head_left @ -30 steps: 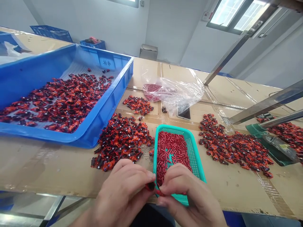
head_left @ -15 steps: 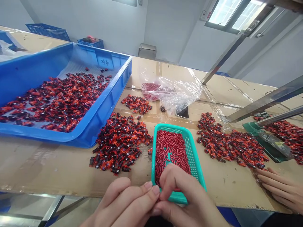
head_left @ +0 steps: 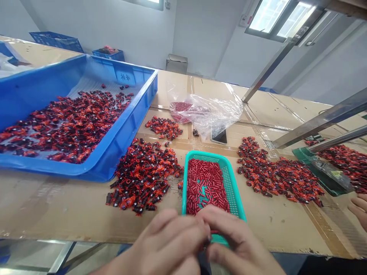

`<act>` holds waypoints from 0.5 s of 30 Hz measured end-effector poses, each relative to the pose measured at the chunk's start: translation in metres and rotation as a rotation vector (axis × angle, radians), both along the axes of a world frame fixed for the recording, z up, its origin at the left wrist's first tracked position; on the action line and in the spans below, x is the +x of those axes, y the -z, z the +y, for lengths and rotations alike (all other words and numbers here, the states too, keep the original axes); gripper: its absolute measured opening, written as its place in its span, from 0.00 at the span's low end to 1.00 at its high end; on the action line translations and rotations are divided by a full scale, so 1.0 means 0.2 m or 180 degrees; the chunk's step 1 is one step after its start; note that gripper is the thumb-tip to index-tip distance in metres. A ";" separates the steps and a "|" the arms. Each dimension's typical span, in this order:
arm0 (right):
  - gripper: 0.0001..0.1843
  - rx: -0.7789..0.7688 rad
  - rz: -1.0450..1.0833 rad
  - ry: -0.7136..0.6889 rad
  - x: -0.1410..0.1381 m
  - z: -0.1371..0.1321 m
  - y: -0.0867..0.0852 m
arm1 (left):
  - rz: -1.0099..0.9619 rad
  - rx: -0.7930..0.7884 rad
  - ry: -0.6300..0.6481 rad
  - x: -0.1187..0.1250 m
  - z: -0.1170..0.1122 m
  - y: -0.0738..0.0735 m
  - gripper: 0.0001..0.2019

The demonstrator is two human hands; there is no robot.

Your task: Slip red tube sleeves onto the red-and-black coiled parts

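Observation:
My left hand point(head_left: 169, 244) and my right hand point(head_left: 235, 240) meet fingertip to fingertip at the near edge of the table, both pinched shut on something small that the fingers hide. Just beyond them sits a teal mesh tray point(head_left: 237, 198) holding several small red tubes point(head_left: 205, 185). To its left lies a pile of black and red parts point(head_left: 143, 175) on the cardboard-covered table point(head_left: 57, 206).
A big blue crate point(head_left: 126, 126) with many black and red parts stands at the left. Another pile point(head_left: 278, 177) lies right of the tray. A clear plastic bag point(head_left: 209, 110), a phone point(head_left: 219, 135), a green tool point(head_left: 323, 172) and another person's hand point(head_left: 358, 208) are at the right.
My hands have drawn closer together and the left fingers now cover the small part seen a second ago. The other person's hand has pulled back toward the right edge.

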State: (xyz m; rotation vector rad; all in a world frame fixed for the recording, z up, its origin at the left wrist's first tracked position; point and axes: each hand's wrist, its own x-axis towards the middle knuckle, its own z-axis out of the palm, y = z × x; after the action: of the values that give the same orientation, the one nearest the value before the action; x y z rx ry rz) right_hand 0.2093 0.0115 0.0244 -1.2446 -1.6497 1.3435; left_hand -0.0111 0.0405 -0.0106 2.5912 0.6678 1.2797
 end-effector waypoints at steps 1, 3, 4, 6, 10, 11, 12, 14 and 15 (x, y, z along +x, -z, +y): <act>0.23 0.0318 -0.0469 0.0384 0.08 0.01 0.03 | 0.0040 0.0039 -0.0012 0.01 0.07 0.01 0.08; 0.24 0.0895 -0.1596 0.1345 0.30 0.05 0.11 | 0.0422 -0.0150 -0.0206 0.00 0.21 0.03 0.08; 0.28 0.1167 -0.2265 0.1752 0.42 0.07 0.16 | 0.0674 -0.0247 -0.0267 0.00 0.27 0.05 0.09; 0.37 0.1320 -0.2718 0.2236 0.66 0.15 0.24 | 0.1004 -0.0340 -0.0251 -0.01 0.37 0.09 0.11; 0.48 0.1516 -0.3174 0.2720 0.91 0.25 0.32 | 0.1340 -0.0517 -0.0114 0.02 0.45 0.16 0.08; 0.47 0.1587 -0.3224 0.2754 0.91 0.26 0.32 | 0.1388 -0.0573 -0.0127 0.03 0.46 0.17 0.08; 0.45 0.1670 -0.3248 0.2744 0.87 0.25 0.31 | 0.1415 -0.0621 -0.0162 0.05 0.46 0.17 0.08; 0.36 0.1864 -0.3234 0.2591 0.74 0.21 0.27 | 0.1431 -0.0687 -0.0261 0.07 0.46 0.18 0.07; 0.29 0.1952 -0.3153 0.2345 0.65 0.18 0.24 | 0.1420 -0.0703 -0.0305 0.08 0.45 0.19 0.07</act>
State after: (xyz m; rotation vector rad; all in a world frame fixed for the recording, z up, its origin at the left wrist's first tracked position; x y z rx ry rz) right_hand 0.3386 0.0476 -0.0242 -1.9419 -1.6716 -0.3016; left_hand 0.0040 0.1309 -0.0479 2.6951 0.9543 0.5983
